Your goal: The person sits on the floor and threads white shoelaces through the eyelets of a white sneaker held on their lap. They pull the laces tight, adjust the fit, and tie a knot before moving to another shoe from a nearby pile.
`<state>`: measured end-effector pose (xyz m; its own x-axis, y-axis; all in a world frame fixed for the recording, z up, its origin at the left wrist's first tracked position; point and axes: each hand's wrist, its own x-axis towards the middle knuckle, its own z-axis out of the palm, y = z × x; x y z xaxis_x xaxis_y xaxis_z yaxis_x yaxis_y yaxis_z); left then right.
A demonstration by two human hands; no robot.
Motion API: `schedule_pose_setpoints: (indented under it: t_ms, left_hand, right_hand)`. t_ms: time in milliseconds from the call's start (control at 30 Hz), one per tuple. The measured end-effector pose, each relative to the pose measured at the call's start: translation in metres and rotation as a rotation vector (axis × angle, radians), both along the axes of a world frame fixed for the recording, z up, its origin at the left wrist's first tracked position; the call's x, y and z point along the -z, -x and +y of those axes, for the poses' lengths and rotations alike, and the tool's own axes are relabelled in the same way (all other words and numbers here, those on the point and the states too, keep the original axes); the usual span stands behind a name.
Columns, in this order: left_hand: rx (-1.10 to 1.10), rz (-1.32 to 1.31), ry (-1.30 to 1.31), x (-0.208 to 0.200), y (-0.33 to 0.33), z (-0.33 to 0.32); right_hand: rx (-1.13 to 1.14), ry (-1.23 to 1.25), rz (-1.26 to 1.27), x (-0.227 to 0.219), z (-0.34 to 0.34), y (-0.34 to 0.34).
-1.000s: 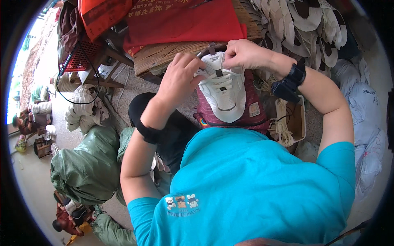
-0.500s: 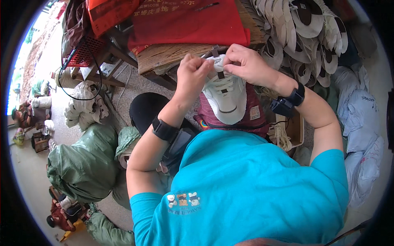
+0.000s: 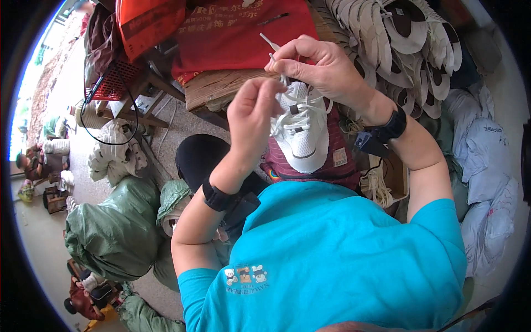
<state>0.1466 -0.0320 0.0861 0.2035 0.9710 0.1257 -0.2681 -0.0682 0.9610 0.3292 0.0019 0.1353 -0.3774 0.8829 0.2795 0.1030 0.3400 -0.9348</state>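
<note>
A white sneaker [image 3: 303,145] lies on a maroon striped cloth [image 3: 340,146] over my lap, toe toward me. White laces cross its front. My right hand [image 3: 323,69], above the sneaker's collar, pinches a white shoelace [image 3: 269,42] between thumb and fingers; its tip sticks up past them to the left. Over the sneaker's left side my left hand [image 3: 251,108] is curled closed, its fingertips slightly blurred beside the lace. Whatever those fingers hold is hidden.
Ahead stands a wooden table [image 3: 221,87] with a red bag [image 3: 238,39] on it. Stacked pale shoe uppers [image 3: 406,27] hang at the right. A box [image 3: 395,177] with spare laces [image 3: 376,185] sits by my right side. Green sacks [image 3: 113,232] lie left, white bags [image 3: 478,166] right.
My right hand has risen from the sneaker's tongue, drawing a lace end up and left. My left hand has moved slightly left and down. The front laces look looser and more raised.
</note>
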Motion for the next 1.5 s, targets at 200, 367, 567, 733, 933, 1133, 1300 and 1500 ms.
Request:
schedule_pose_setpoints:
  t_ms: [200,367,567,733,933,1133,1300,1500]
  left_hand:
    - [0.006,-0.032,-0.100,0.005,-0.016,0.000]
    - [0.025,-0.103,-0.087,0.006,-0.012,0.000]
    - [-0.010,-0.333,0.222,0.024,0.025,0.007]
    - [-0.032,-0.069,0.342,0.073,0.055,0.009]
    - [0.042,0.160,0.255,0.075,0.048,0.003]
    - [-0.014,0.289,0.239,0.079,0.056,0.002]
    - [0.002,0.584,-0.130,0.072,0.045,-0.004]
    - [0.053,0.596,-0.080,0.080,0.042,0.006]
  right_hand:
    - [0.111,-0.445,-0.169,0.000,-0.007,0.009]
    - [0.134,-0.191,0.140,0.003,-0.009,0.024]
    - [0.152,0.221,0.135,0.015,-0.007,-0.016]
    - [0.232,0.175,-0.432,0.059,-0.014,-0.065]
    - [0.196,0.060,-0.547,0.063,-0.029,-0.063]
    - [0.181,-0.235,-0.867,0.056,-0.026,-0.051]
    - [0.148,-0.676,-1.291,0.051,-0.028,-0.019]
    - [0.104,-0.815,-1.422,0.057,-0.035,-0.004]
